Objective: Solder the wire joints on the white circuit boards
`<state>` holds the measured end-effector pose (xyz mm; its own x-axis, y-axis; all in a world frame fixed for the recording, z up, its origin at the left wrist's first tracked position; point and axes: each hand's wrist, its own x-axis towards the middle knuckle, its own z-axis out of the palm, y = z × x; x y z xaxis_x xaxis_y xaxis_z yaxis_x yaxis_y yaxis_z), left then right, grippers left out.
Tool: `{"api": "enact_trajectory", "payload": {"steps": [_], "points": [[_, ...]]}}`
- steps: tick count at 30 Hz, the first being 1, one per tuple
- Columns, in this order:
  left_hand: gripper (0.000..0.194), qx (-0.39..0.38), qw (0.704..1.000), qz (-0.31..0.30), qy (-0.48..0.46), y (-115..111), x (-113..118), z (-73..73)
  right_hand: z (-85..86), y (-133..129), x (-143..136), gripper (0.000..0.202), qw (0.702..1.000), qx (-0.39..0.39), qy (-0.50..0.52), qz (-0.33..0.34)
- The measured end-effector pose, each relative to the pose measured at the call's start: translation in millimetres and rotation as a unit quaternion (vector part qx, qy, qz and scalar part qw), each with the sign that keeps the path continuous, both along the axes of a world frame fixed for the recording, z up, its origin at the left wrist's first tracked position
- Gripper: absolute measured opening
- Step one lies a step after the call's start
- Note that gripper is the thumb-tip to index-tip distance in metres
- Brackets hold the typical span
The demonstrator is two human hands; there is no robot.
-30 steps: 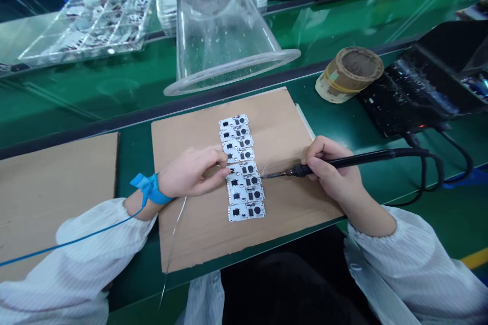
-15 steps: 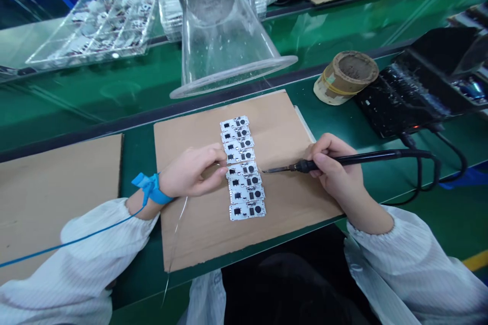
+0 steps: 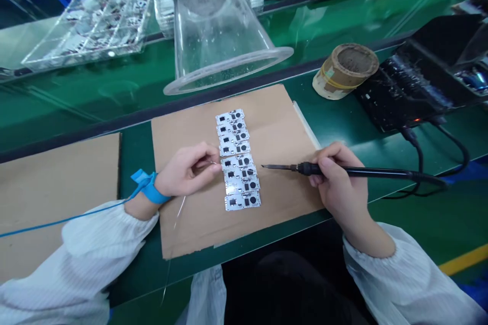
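Observation:
A column of several small white circuit boards lies on a sheet of brown cardboard. At the column's left edge, my left hand pinches a thin strand of solder wire, whose tail trails down past the cardboard's front edge. A blue wrist strap with a cord circles my left wrist. My right hand grips a black soldering iron like a pen. The iron's tip points left and hovers just right of the boards, apart from them.
Above the cardboard hangs a clear fume hood on a flexible metal arm. A round cardboard pot stands at the back right beside a black soldering station. Another cardboard sheet lies left; a clear compartment tray sits behind.
My left hand has drawn slightly left from the boards, with the solder wire still in it. The iron's handle end has swung down, and its tip stays right of the boards.

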<state>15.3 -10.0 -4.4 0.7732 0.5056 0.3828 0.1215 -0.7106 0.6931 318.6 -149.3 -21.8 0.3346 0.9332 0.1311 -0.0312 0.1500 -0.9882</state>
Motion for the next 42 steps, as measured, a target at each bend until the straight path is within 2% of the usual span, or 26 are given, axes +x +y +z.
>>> {"api": "enact_trajectory", "payload": {"steps": [2, 4, 8, 15, 42], "points": [[0.012, -0.001, 1.0, 0.013, -0.001, 3.2, -2.5, 0.2, -2.0, 7.7, 1.7, 0.022, 1.0, 0.008, -0.014, 0.014], [0.012, -0.001, 1.0, -0.001, 0.003, 4.3, -3.4, 1.2, -3.5, 10.0, 4.6, 0.021, 0.999, 0.009, -0.026, 0.032], [0.013, 0.014, 0.999, -0.035, 0.019, 2.8, -1.2, 2.5, -5.8, 3.2, 8.6, 0.021, 0.998, 0.009, -0.042, 0.051], [0.014, 0.032, 0.998, -0.036, 0.033, 3.4, 0.7, 3.6, -4.8, 2.4, 8.0, 0.02, 0.992, 0.02, -0.086, 0.093], [0.015, 0.047, 0.996, -0.049, 0.064, 3.6, 0.9, 6.1, 0.5, 3.7, 6.5, 0.019, 0.991, 0.003, -0.098, 0.091]]}}
